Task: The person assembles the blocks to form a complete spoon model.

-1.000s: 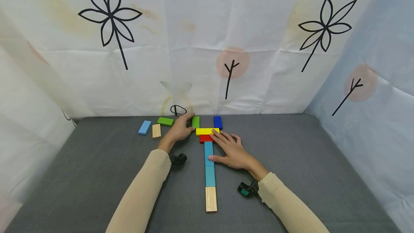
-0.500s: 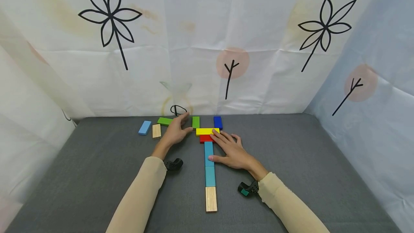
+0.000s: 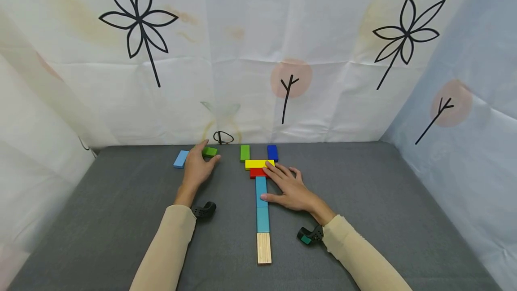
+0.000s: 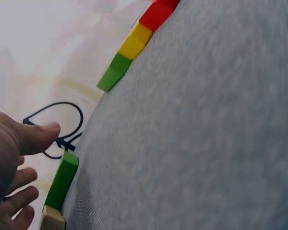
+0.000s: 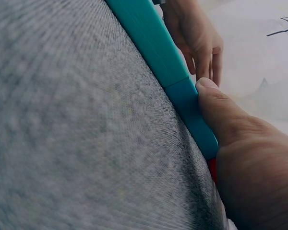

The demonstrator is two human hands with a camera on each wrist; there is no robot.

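In the head view the left hand (image 3: 196, 167), its fingers apart and holding nothing, hovers over the loose blocks at the back left. It covers the small wooden block there and part of a green block (image 3: 210, 152). The right hand (image 3: 291, 192) lies spread, fingertips on the yellow block (image 3: 255, 164) and near the red block (image 3: 256, 173), thumb on the upper blue block (image 3: 260, 187). Below follow another blue block (image 3: 262, 219) and a wooden block (image 3: 264, 248) in one column. A green block (image 3: 244, 152) and a dark blue block (image 3: 272, 152) stand above the yellow one.
A light blue block (image 3: 180, 159) lies at the far left of the loose blocks. The grey table (image 3: 363, 201) ends at the back against a white cloth (image 3: 250, 35) with drawn flowers. A dark wrist device hangs beneath each wrist.
The left hand has moved left, away from the upright green block, to the loose blocks, and now covers the small wooden one. The right hand has stayed in place.
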